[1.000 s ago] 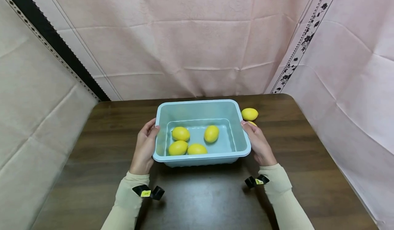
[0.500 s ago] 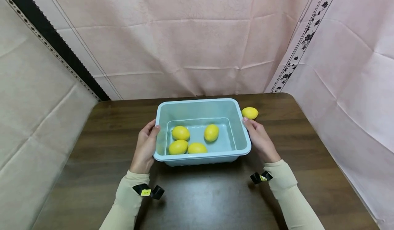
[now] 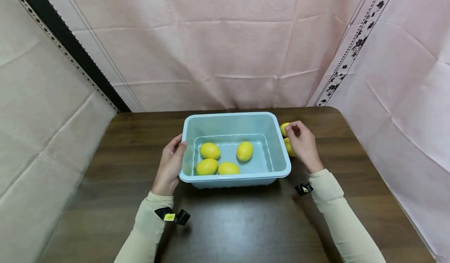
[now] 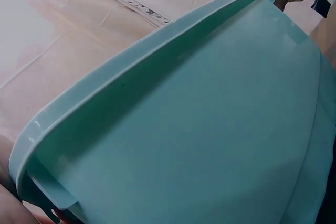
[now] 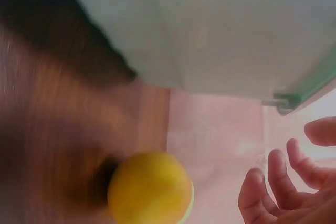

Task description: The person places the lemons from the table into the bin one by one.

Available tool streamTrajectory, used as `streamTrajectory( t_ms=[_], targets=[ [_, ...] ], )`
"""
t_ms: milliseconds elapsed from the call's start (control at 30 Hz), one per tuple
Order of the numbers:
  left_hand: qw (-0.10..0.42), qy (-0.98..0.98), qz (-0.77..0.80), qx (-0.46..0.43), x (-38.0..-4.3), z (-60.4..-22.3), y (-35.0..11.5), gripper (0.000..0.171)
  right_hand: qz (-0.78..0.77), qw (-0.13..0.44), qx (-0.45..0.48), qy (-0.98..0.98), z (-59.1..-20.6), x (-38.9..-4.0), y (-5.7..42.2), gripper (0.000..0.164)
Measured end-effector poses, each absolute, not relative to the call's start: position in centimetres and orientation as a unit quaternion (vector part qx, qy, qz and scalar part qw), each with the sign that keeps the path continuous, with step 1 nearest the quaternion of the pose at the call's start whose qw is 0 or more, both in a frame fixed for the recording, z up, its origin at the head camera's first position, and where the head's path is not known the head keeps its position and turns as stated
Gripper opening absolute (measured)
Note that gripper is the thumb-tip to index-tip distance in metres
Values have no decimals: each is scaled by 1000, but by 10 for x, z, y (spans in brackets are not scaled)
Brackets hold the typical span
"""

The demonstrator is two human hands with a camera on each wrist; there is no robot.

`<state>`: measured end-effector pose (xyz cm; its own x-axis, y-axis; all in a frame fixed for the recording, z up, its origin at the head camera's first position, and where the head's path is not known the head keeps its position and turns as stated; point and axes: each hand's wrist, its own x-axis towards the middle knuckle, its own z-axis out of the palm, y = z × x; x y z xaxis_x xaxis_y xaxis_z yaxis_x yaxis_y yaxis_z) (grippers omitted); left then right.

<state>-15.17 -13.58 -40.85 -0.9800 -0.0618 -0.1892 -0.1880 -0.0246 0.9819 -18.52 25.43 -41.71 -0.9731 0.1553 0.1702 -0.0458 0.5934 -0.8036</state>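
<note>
A light blue plastic tub [image 3: 234, 180] holds several yellow lemons [image 3: 245, 151] on its floor. My left hand [image 3: 170, 164] grips the tub's left rim, with the thumb over the edge; in the left wrist view only parts of the fingers show below the rim. Beyond the tub's right side, my right hand [image 3: 305, 145] hovers apart from it, fingers loosely bent and holding nothing. Two more lemons lie beside it on the table: a far one [image 3: 284, 129], partly behind the fingers, and a nearer one [image 3: 289, 147]. The right wrist view catches a single lemon [image 5: 150, 190] below the tub wall.
The dark wooden table [image 3: 225, 231] extends on both sides of the tub and in front of it. Pale cloth curtains [image 3: 225, 52] close off the back and both sides. Each wrist carries a small black camera on a strap.
My right hand has let go of the tub's right rim and moved right and away, over the outside lemons. The left hand keeps its grip. The head view has shifted slightly.
</note>
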Motion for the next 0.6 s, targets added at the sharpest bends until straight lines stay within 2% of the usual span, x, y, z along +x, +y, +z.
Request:
streamTrajectory(
  t_ms=[267, 600],
  targets=[
    [42, 702, 706, -86, -153, -407, -135, 50, 411, 115, -11, -904, -422, -203, 261, 29],
    [53, 696, 710, -94, -153, -410, -137, 50, 364, 75, -32, -928, -434, -222, 270, 49]
  ],
)
